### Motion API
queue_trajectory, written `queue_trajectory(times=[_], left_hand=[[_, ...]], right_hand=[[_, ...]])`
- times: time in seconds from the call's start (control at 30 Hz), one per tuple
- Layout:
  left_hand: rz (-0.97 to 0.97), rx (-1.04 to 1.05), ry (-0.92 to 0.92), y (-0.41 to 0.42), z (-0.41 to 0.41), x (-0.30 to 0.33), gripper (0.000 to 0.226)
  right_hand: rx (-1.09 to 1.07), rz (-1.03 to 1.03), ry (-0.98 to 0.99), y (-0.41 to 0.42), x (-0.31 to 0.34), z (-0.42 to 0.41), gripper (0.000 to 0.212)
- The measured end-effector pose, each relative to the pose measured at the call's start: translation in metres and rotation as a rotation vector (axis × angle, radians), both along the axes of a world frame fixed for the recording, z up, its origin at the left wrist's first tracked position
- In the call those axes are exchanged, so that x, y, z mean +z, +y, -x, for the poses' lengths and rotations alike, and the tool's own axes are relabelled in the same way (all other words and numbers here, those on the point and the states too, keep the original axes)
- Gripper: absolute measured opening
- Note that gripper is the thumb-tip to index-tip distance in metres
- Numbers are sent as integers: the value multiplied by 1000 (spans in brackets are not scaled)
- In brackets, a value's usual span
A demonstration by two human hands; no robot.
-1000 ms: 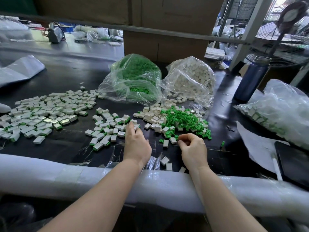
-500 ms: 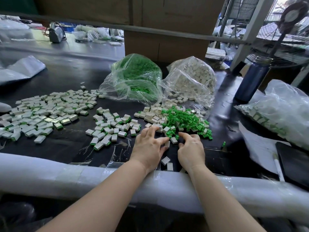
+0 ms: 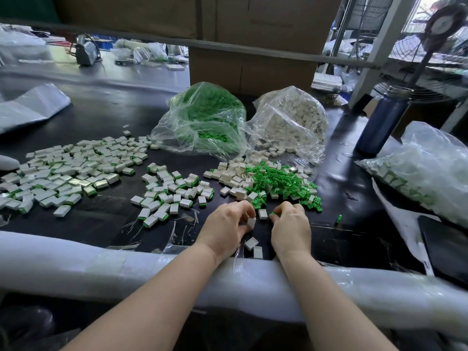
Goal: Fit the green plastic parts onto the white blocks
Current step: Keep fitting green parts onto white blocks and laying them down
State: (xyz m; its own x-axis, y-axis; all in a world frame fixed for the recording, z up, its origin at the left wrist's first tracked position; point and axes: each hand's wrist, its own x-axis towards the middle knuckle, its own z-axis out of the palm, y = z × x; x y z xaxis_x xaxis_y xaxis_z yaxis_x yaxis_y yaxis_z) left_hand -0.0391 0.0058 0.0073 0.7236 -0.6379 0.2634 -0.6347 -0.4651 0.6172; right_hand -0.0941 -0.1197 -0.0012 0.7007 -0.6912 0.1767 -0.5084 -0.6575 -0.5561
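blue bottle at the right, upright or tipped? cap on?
Upright. The blue bottle stands on the black table, its metallic cap on top.

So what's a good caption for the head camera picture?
Left hand holding a white block, right hand pinching a green part.

No legible text, label, brand, number or sign anywhere in the head view. Surfaces checked: cardboard box [image 3: 253, 44] at the far edge of the table [image 3: 101, 117], plain brown, no print resolved. Blue bottle [image 3: 379, 122] near the table's far right corner: no label readable. Clear bags carry no printed marking that can be made out. Dark flat item [image 3: 445, 247] at the right edge: blank face.
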Motion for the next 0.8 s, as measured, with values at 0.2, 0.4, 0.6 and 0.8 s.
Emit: queue_trajectory(times=[0.2, 0.4, 0.6, 0.8], left_hand=[[143, 15, 127, 3, -5, -1, 19], [282, 26, 327, 4, -7, -2, 19], [468, 33, 570, 7, -8, 3, 16], [490, -35, 653, 6, -5, 7, 10]], right_hand=[[82, -125, -277, -2, 4, 6, 9], [219, -462, -422, 4, 9, 9, 20], [300, -607, -473, 4, 13, 12, 19], [391, -584, -418, 3, 13, 11, 23]])
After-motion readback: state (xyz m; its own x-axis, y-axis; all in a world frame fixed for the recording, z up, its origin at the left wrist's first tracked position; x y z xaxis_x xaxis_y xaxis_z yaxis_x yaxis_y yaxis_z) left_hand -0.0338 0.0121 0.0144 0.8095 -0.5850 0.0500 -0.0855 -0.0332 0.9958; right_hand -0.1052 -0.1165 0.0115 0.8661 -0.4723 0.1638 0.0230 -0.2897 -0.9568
